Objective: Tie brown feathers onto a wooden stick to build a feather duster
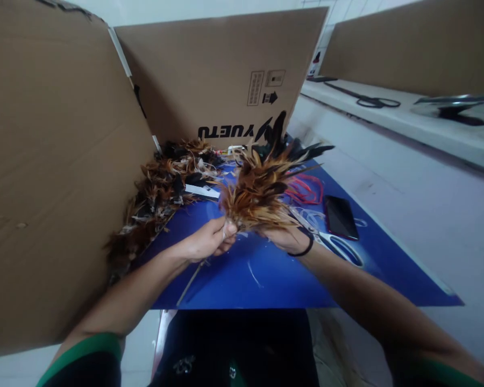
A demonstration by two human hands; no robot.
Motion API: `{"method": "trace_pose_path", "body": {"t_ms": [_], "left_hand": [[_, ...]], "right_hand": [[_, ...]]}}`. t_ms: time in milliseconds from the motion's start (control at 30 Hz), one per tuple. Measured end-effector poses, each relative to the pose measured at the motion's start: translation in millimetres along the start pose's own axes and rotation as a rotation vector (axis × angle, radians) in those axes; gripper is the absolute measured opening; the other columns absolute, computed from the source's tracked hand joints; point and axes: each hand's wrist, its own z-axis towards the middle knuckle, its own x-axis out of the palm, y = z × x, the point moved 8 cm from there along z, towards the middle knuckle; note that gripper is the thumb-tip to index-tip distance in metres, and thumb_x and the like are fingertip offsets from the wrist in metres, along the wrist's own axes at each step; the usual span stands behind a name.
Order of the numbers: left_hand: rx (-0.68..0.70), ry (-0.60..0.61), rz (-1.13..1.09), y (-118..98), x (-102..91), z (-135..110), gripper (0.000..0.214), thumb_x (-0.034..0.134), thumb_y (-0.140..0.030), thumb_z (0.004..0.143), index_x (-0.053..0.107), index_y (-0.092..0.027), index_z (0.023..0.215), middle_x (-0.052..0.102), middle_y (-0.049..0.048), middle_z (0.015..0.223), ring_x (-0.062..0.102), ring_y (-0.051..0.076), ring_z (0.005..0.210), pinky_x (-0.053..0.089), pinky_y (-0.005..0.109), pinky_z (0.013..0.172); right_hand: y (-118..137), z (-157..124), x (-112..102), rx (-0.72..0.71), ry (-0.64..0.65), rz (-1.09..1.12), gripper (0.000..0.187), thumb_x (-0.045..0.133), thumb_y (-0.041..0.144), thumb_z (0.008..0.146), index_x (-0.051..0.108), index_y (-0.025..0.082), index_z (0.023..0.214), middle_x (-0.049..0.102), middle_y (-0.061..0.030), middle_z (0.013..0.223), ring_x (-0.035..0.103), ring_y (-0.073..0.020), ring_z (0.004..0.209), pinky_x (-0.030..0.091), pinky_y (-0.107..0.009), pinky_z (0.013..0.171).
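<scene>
A bushy bundle of brown and black feathers [258, 188] is raised over the blue table, its dark tips pointing up and to the right. My left hand [212, 239] pinches its base, thumb on top and fingers curled underneath. Against the bundle's lower right side rests my right hand [282, 237], a black band round the wrist; the feathers cover its fingers. A pair of scissors [336, 247] with white and dark handles lies just right of that wrist. Beneath my left hand, a thin stick-like strip [191, 282] slants down to the table's near edge.
Heaped feathers [161, 188] line the left cardboard wall [64, 161]. Another cardboard panel [210, 80] stands at the back. Red string [306, 189] and a dark phone [341, 217] lie on the blue table [242, 285] to the right. Black scissors [373, 102] rest on a white ledge beyond.
</scene>
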Motion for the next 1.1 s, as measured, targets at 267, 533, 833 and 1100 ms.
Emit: {"method": "trace_pose_path", "body": {"t_ms": [267, 533, 833, 1100], "left_hand": [[-0.007, -0.128, -0.041, 12.6, -4.1, 18.9, 0.045, 0.052, -0.059, 0.076, 0.031, -0.020, 0.076, 0.027, -0.0088, 0.060, 0.024, 0.001, 0.043, 0.015, 0.012, 0.039], [0.008, -0.220, -0.005, 25.5, -8.0, 26.4, 0.045, 0.051, -0.061, 0.076, 0.034, -0.019, 0.077, 0.028, -0.0088, 0.059, 0.025, 0.001, 0.041, 0.018, 0.013, 0.037], [0.052, -0.281, 0.147, 32.5, -11.6, 29.6, 0.043, 0.046, -0.060, 0.079, 0.035, -0.019, 0.075, 0.031, -0.0083, 0.056, 0.026, 0.003, 0.041, 0.021, 0.016, 0.038], [0.116, -0.373, 0.510, 17.2, -15.2, 28.8, 0.024, 0.045, -0.039, 0.086, 0.042, -0.019, 0.072, 0.043, -0.0035, 0.055, 0.038, 0.010, 0.048, 0.030, 0.021, 0.048]], "right_hand": [[-26.4, -15.8, 9.3, 0.179, -0.169, 0.222, 0.017, 0.065, 0.028, 0.065, 0.050, 0.019, 0.066, 0.043, 0.0064, 0.053, 0.032, -0.0065, 0.046, 0.026, -0.021, 0.043], [-13.2, -30.7, 6.1, -0.006, -0.265, -0.262, 0.022, 0.054, 0.031, 0.079, 0.058, 0.016, 0.064, 0.049, 0.0025, 0.057, 0.041, -0.0090, 0.054, 0.032, -0.023, 0.054], [-6.4, -30.5, 6.9, -0.020, -0.280, -0.369, 0.023, 0.052, 0.030, 0.080, 0.058, 0.016, 0.062, 0.041, 0.0050, 0.051, 0.035, -0.0079, 0.050, 0.028, -0.023, 0.051], [-20.7, -20.1, -0.7, 0.067, -0.383, -0.297, 0.035, 0.054, 0.033, 0.070, 0.037, 0.018, 0.044, 0.028, 0.0057, 0.046, 0.025, -0.0071, 0.048, 0.020, -0.025, 0.048]]}}
